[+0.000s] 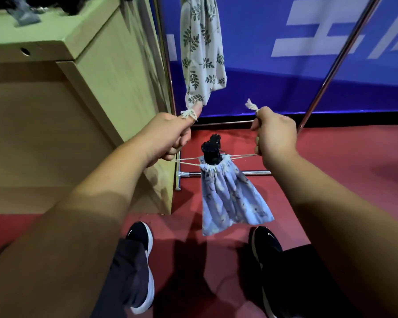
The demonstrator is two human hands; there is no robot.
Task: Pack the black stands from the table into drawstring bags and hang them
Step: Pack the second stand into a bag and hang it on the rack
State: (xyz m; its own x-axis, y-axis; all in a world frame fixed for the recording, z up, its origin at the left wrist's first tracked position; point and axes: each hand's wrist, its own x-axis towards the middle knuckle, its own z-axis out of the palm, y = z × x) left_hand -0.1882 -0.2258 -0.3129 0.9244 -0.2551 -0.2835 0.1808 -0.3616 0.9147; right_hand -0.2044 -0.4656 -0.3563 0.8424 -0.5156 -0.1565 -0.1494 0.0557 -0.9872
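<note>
With your left hand [170, 136] and right hand [275, 134] each gripping a drawstring [241, 156] end, pull evenly apart until the blue bag [230, 198] cinches around the protruding black stand [211, 149].

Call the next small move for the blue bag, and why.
Probably a firm outward tug on both cords before hanging it. The left hand and right hand each grip one, and the mouth of the blue bag is gathered round the black stand, whose top pokes out.
</note>
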